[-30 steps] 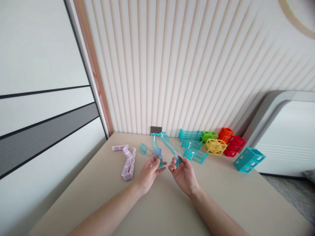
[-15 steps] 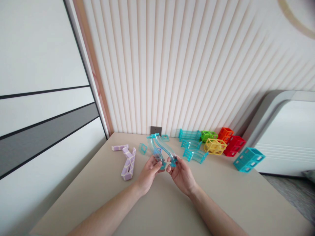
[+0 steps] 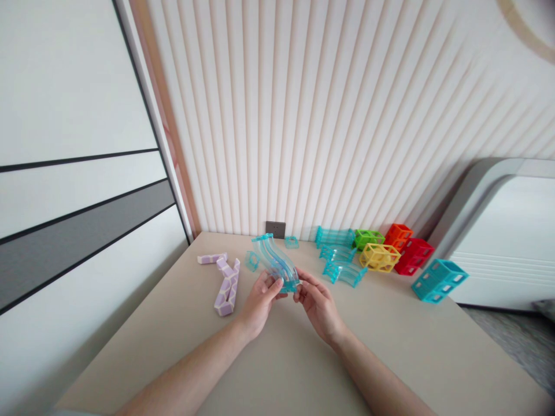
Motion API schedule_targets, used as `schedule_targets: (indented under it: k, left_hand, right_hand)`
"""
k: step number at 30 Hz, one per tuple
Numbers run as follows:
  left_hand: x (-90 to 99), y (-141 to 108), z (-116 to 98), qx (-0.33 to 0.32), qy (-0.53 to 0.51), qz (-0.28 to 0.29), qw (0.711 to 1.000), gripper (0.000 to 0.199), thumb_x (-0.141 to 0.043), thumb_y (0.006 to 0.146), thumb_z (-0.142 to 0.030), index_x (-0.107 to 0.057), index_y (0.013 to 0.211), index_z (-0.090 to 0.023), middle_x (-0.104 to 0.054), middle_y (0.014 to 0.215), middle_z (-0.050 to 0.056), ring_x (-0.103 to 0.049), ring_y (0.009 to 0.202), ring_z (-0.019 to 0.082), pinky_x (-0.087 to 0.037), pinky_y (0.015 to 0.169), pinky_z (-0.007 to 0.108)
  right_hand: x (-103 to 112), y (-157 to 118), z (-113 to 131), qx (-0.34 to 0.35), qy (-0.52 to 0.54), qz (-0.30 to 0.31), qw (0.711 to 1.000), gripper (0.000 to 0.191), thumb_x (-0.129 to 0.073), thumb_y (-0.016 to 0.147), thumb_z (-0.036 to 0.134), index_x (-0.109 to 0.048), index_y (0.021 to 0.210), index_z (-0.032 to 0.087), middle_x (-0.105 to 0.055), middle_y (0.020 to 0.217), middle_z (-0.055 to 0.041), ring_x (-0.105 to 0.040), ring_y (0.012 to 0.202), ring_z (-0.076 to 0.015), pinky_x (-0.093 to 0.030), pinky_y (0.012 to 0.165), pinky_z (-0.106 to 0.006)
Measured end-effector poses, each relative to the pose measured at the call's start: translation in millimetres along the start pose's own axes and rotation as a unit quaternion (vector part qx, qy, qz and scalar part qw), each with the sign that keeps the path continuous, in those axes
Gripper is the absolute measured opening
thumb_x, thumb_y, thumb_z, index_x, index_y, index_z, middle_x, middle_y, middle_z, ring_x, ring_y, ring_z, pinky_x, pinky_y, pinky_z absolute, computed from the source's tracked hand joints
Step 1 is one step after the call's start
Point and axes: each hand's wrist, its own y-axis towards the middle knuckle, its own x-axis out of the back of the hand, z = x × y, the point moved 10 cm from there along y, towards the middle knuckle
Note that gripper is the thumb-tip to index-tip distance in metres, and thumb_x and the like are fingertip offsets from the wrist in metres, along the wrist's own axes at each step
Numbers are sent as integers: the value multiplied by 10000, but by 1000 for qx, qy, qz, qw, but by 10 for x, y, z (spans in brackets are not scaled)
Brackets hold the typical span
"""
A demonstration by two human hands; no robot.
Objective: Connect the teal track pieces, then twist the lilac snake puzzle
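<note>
Two clear blue curved track pieces lie side by side, touching, held above the table. My left hand is closed round their lower left end, thumb on top. At the lower right end, the fingers of my right hand pinch the edge. Beyond the left hand, a small clear blue piece rests on the table, and another small blue piece is near the wall. A purple and white folding snake toy lies left of my hands.
On the table, right of my hands, are more clear blue tracks, a green block frame, a yellow one, red ones and a blue one. A ribbed wall with a dark socket stands behind.
The two track pieces, apart at their lower ends before, have come together side by side. My right hand's fingers have shifted onto the edge of the joined pair.
</note>
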Motion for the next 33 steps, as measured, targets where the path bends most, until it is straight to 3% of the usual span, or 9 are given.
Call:
schedule_targets:
  k: [4,8,10,16,19,25,29,33]
  left_hand:
    - [58,12,-6,-7,14,-19,1000,356,-677,881,-418,-585,1162,-220,-682,1154,69,-640,1034,210,-479,822,304]
    - [137,19,-14,-18,38,-45,998,346,-691,868,-430,-581,1133,-237,-694,1085,47,-645,1000,201,-484,796,298]
    - [161,21,-24,-23,44,-54,997,340,-692,868,-427,-568,1128,-247,-693,1085,39,-641,1010,200,-488,801,303]
    - [118,12,-72,-43,57,-51,996,398,-741,825,-414,-562,1132,-235,-696,1075,53,-639,1022,213,-490,845,328]
    - [128,2,-73,-47,67,-63,995,420,-783,778,-416,-594,1101,-226,-701,1092,59,-639,1027,216,-476,905,346]
    - [185,6,-9,-26,90,-82,992,400,-802,751,-438,-646,1038,-206,-721,1029,70,-647,973,221,-478,885,346]
    - [187,10,-4,-25,99,-82,991,414,-803,742,-460,-659,1027,-196,-720,1030,79,-647,973,231,-486,859,346]
    - [190,-2,-46,-24,121,-89,988,449,-778,739,-523,-675,1014,-183,-719,1035,96,-643,973,249,-495,793,336]
  right_hand:
    - [31,5,-45,-5,-49,4,999,427,-700,854,436,-680,1217,211,-626,695,1,-549,635,-125,-417,625,-269]
    - [2,-9,-81,-15,-110,23,994,506,-694,858,467,-589,1320,291,-642,1143,-63,-617,706,-132,-462,646,-302]
    - [-39,-19,-84,-13,-145,41,989,571,-704,850,466,-533,1370,306,-605,1213,-77,-635,728,-143,-479,653,-315]
    - [-67,-8,-69,15,-207,53,977,637,-749,808,450,-506,1377,302,-603,1153,-66,-623,701,-133,-487,618,-294]
    - [-37,1,-52,18,-210,39,977,620,-761,791,449,-537,1347,289,-605,1116,-55,-617,678,-124,-491,602,-284]
    - [-5,-19,67,36,-185,-3,982,566,-771,781,424,-593,1294,261,-626,1118,-64,-637,686,-137,-498,608,-295]
    - [3,-12,86,34,-177,-15,983,570,-795,758,416,-611,1269,243,-661,994,-47,-641,679,-152,-484,613,-301]
    - [118,19,213,74,-178,-56,980,552,-771,782,439,-615,1262,215,-639,826,-7,-609,658,-148,-465,622,-298]
